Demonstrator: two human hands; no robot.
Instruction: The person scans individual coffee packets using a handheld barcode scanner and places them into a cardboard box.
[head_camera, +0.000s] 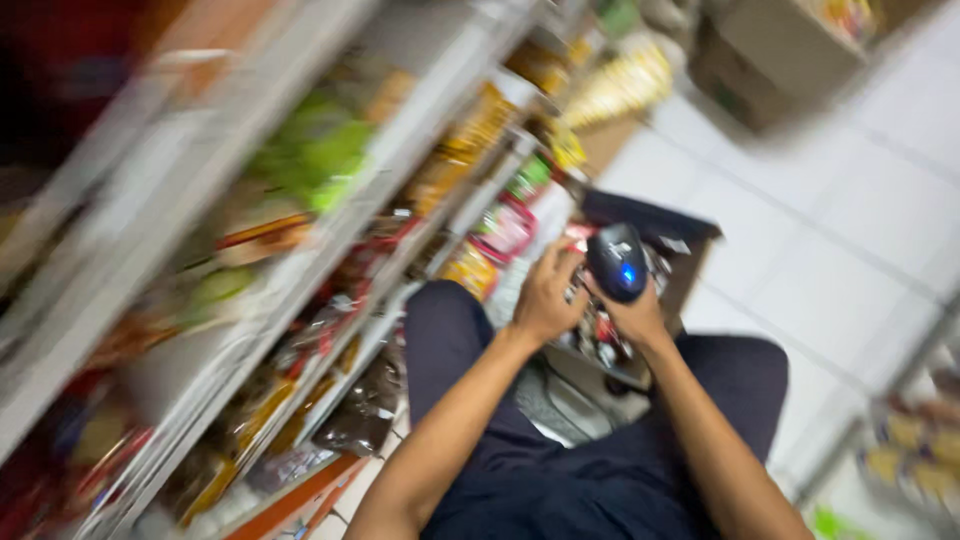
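We find the frame heavily motion-blurred throughout; the shelves (300, 200) on the left smear into streaks and no package edge is sharp. We note even, soft indoor light with no hard shadows. The white tiled floor (830, 220) is bright, near washed out, while the upper left corner falls dark. The sharpest area sits near the centre, where a small blue light glows on a dark handheld device (617, 262).

Motion blur smears the packets on the shelves (330, 190) beyond telling their kind, the open carton's (655, 235) contents are indistinct, and the right hand's (632, 315) fingers hide behind the dark handheld scanner (617, 261).
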